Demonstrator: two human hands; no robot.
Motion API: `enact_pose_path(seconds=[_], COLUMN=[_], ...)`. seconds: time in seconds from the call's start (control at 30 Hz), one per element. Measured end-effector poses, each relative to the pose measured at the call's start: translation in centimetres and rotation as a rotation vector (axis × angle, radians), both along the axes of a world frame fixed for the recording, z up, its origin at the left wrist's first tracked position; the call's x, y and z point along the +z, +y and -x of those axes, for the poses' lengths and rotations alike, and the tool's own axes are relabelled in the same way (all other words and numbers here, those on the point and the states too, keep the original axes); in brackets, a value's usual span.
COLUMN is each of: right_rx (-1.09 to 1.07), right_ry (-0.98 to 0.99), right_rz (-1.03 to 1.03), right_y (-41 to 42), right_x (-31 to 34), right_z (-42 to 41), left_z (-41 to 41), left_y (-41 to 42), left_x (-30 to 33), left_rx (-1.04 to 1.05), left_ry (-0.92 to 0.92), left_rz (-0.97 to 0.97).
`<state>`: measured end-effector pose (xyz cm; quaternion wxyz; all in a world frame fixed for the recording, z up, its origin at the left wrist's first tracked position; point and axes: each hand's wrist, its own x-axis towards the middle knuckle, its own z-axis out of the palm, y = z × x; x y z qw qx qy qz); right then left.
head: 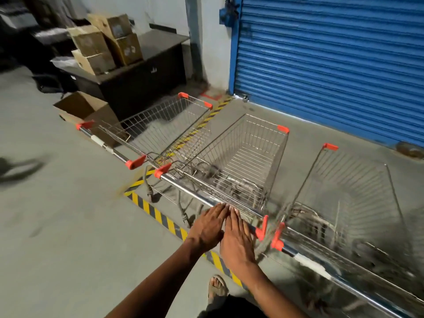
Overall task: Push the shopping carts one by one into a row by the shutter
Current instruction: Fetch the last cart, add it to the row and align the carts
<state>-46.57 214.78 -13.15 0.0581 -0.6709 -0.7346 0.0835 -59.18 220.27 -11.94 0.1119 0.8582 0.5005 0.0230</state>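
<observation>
Three wire shopping carts with orange corner caps stand side by side facing the blue shutter (332, 60). The left cart (160, 125) sits beside a dark cabinet, the middle cart (247, 154) is straight ahead, and the right cart (358, 203) is nearest me. My left hand (210, 226) and my right hand (238, 237) lie flat, fingers straight, side by side at the middle cart's chrome handle bar (188, 191). The fingertips touch the bar. Neither hand grips anything.
A dark cabinet (137, 81) with stacked cardboard boxes (105, 42) stands at the back left. An open carton (82, 111) lies on the floor beside the left cart. Yellow-black hazard tape (160, 216) runs across the concrete floor. My sandalled foot (216, 286) shows below.
</observation>
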Motion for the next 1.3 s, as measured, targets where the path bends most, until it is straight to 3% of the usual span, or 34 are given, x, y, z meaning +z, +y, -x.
enact_pose_path(seconds=[0.53,0.93,1.3], right_rx=[0.141,0.032,-0.080], right_ry=[-0.060,-0.081,-0.088], right_rz=[0.004,-0.005,-0.008], right_y=[12.3,17.0,20.5], right_x=[-0.9,0.1,1.5], right_z=[16.7,33.8,45.0], left_z=[16.7,33.7,46.2], left_y=[10.4,16.4,19.8], left_x=[-1.0,-0.1,0.2], left_rx=[0.046,-0.094,-0.039], left_ry=[0.057,-0.034,0.039], left_rz=[-0.101,-0.196,-0.032])
